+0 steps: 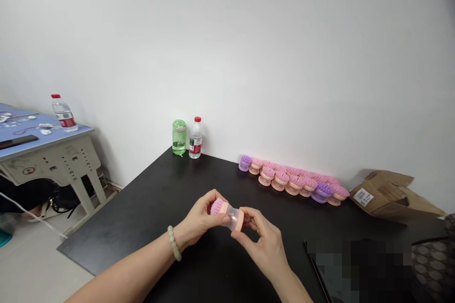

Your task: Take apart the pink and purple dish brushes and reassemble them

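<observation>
Between my two hands, above the black table [159,194], is a small scrubbing brush [232,218] with pink bristles, a clear body and a peach base. It is tilted on its side, bristles to the left. My left hand [202,213] grips the bristle end, thumb along the near side. At the other end, my right hand [261,239] pinches the peach base between thumb and fingers. Along the wall, rows of similar brushes [295,182] stand bristles up, mostly pink. A purple brush [323,191] sits near the right end, and another purple brush [244,163] at the left end.
A green cup [179,137] and a water bottle [195,138] stand at the table's back left corner. An opened cardboard box [391,196] lies at the right. A blue-topped desk [39,130] with another bottle [64,113] is off to the left.
</observation>
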Available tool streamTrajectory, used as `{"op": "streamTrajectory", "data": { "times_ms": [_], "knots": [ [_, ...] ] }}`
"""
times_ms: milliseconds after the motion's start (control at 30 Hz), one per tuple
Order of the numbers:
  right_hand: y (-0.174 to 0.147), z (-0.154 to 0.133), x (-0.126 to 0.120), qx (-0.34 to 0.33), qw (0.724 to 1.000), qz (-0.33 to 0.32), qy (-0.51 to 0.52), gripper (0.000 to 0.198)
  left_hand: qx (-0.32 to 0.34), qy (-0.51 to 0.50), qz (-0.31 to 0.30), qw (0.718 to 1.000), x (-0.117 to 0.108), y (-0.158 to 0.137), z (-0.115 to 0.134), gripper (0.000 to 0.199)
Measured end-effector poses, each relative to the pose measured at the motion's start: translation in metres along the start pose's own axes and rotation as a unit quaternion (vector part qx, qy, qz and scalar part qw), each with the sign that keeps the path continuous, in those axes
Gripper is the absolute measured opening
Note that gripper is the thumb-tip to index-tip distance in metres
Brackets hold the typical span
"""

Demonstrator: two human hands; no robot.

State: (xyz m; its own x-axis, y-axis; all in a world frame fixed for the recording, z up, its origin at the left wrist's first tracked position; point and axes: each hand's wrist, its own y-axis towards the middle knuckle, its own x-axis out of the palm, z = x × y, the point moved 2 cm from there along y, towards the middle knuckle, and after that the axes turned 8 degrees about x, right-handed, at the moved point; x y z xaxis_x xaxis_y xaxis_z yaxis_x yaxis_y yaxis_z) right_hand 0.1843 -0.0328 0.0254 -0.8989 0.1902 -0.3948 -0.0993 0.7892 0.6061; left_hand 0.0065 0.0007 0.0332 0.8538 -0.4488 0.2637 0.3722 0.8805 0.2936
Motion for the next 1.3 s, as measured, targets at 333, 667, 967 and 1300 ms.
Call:
{"op": "streamTrajectory", "data": {
  "times_ms": [333,667,967,1300],
  "knots": [
    [0.002,0.008,0.005,0.202,0.961,-0.091,0.166,0.034,0.07,0.096,-0.052,0.992,-0.008,0.002,0.001,0.044],
    [0.003,0.021,0.014,0.294,0.904,-0.144,0.274,0.067,0.16,0.183,-0.03,0.97,-0.007,0.0,-0.003,0.053],
    [-0.003,0.049,0.012,0.239,0.967,-0.091,-0.016,0.058,0.143,0.486,0.017,0.862,-0.017,0.004,-0.004,0.044],
    [-0.009,0.053,0.028,0.166,0.98,-0.089,-0.058,0.07,0.076,0.497,-0.033,0.864,-0.028,0.011,-0.036,0.07]
  ]
}}
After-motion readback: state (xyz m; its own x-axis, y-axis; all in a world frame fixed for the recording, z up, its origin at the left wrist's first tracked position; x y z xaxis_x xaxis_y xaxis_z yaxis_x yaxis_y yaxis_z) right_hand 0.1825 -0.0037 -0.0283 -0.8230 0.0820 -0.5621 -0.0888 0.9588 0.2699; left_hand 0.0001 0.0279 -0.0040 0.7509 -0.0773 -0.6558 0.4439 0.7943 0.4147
